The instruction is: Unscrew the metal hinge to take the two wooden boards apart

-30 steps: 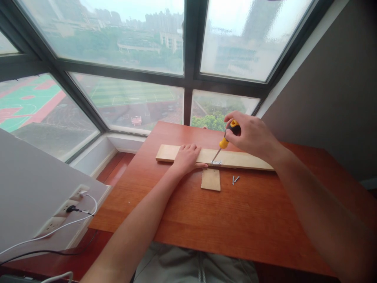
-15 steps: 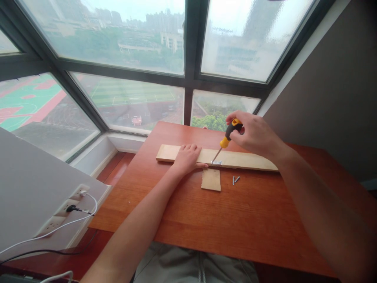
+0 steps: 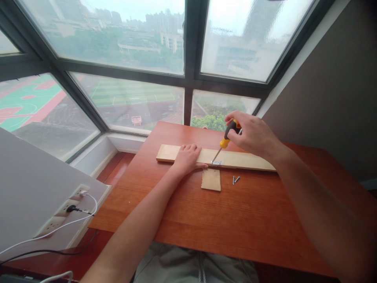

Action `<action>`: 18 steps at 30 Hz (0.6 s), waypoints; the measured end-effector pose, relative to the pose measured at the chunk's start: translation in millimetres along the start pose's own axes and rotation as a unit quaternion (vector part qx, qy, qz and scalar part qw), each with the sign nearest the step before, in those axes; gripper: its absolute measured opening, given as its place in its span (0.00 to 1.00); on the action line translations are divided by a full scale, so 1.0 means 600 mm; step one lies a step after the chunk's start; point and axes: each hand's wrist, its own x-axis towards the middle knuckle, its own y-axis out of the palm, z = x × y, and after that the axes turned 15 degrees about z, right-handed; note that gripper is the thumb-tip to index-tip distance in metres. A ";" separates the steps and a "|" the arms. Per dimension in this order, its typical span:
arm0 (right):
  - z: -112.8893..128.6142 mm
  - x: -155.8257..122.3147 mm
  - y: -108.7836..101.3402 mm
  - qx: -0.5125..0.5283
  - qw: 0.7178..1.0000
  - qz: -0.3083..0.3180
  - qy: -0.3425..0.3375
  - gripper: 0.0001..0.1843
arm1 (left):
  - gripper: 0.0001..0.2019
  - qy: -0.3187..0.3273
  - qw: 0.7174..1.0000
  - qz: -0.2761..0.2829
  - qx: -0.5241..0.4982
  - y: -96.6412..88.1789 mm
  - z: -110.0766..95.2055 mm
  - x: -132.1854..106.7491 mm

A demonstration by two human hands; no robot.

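My right hand (image 3: 250, 131) is closed around the yellow-and-black handle of a screwdriver (image 3: 226, 137). The screwdriver is tilted, its tip meeting a small silver metal hinge or bracket (image 3: 216, 162) at the front edge of a long pale wooden board (image 3: 241, 158). Any screw under the tip is too small to make out. Left of the bracket, my left hand (image 3: 188, 158) grips the board, fingers over its top and thumb along the front edge. Just in front lies a small square wooden piece (image 3: 211, 181). Two loose screws (image 3: 236, 180) rest on the table to its right.
The reddish-brown wooden table (image 3: 224, 224) stands against large windows (image 3: 129, 98). At the left, a low wall carries power sockets (image 3: 65, 207) with white and black cables (image 3: 96, 204) plugged in. A grey wall (image 3: 324, 94) rises on the right.
My right hand has turned slightly and shifted a little left on the screwdriver handle. The screwdriver tip, my left hand, the board and the screws have stayed in place.
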 end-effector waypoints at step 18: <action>0.008 0.003 0.006 -0.032 0.999 -0.004 0.005 0.12 | 0.33 0.000 1.000 -0.010 0.003 0.004 0.000 0.000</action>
